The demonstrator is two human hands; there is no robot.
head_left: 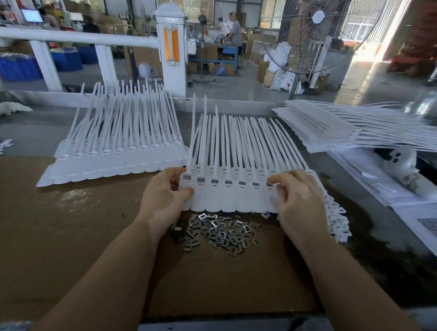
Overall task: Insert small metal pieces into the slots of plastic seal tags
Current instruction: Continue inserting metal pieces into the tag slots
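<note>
A white strip of joined plastic seal tags (235, 197) lies in front of me, its long tails fanning away. Several of its slots hold grey metal pieces. My left hand (165, 196) pinches the strip's left end between thumb and fingers. My right hand (295, 199) grips the right end, fingers curled over the top of the tags. Just below the strip, a heap of small metal pieces (218, 231) lies on the brown cardboard (64, 222).
Two more tag strips (116, 147) lie at the back left. A stack of tag strips (361, 127) sits at the back right. Loose small white plastic parts (337, 222) lie to the right of the heap. Papers (430, 228) and a white object (402, 162) lie far right.
</note>
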